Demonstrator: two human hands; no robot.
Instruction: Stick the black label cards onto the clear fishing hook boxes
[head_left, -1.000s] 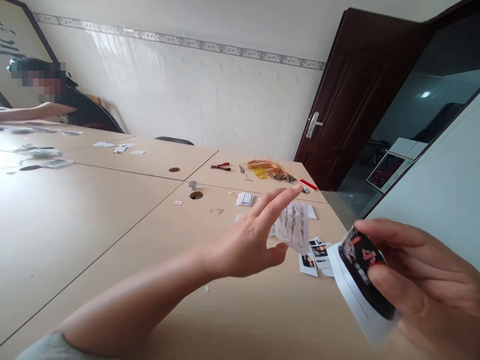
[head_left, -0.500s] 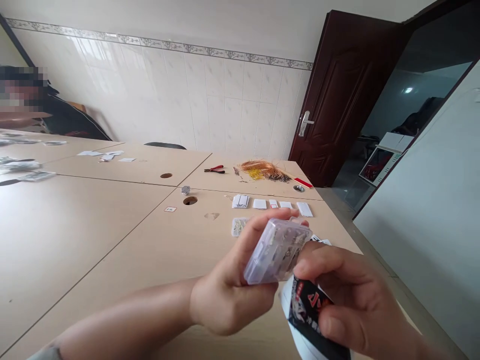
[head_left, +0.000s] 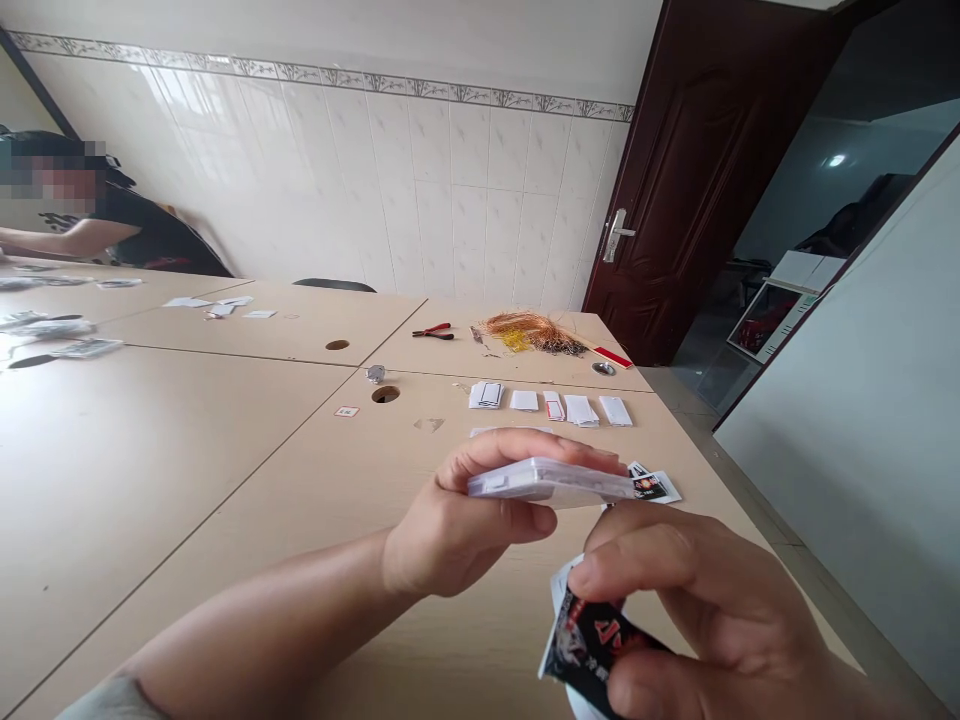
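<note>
- Gripping a clear plastic box (head_left: 551, 482), the left hand (head_left: 457, 520) held it flat above the counter (head_left: 225, 470).
- The right hand (head_left: 697, 610) pinched a black packet (head_left: 592, 640) below the box; its red lettering was unreadable.
- White cards (head_left: 547, 405) lay beyond the box.

Left hand (head_left: 465, 530) wrapped around a flat clear plastic box (head_left: 551, 481), held edge-on; right hand (head_left: 697, 610) pinching a black-and-white printed paper card (head_left: 589, 640) lower down, over a pale wooden table (head_left: 187, 470), with small white paper cards (head_left: 551, 407) in a row beyond.
</note>
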